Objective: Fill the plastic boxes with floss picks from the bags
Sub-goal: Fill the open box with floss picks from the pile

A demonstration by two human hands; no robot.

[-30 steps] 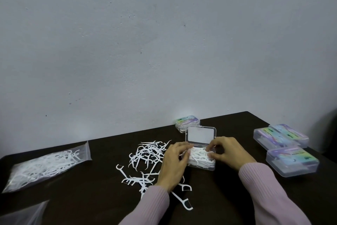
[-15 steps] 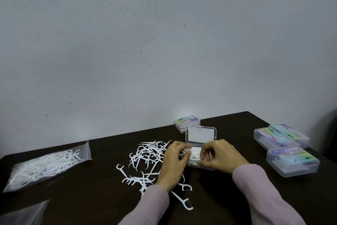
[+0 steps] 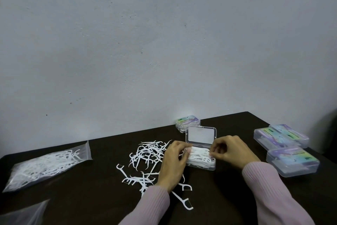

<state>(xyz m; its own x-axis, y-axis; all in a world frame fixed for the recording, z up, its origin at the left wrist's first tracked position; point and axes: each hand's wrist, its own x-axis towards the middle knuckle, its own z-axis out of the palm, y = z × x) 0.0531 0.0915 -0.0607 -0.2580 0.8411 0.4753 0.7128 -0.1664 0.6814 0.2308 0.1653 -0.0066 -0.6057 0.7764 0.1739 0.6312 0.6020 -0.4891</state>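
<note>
A clear plastic box (image 3: 202,167) stands open on the dark table (image 3: 91,197), its lid (image 3: 200,135) upright behind it. A white bundle of floss picks (image 3: 199,156) lies inside. My left hand (image 3: 173,164) curls its fingertips round the bundle's left end. At the right end my right hand (image 3: 232,151) pinches the picks with bent fingers. Loose floss picks (image 3: 145,155) are scattered left of the box and under my left wrist. A clear bag full of picks (image 3: 45,165) lies at the far left.
Three closed boxes with coloured labels sit at the right: two side by side (image 3: 280,137) and one nearer (image 3: 292,162). Another closed box (image 3: 187,122) stands by the wall behind the open one. A second bag's corner (image 3: 23,213) shows at bottom left.
My right hand, which half a second ago covered the box, has drawn back to its right end, so the picks inside show again. The left hand has stayed at the left end.
</note>
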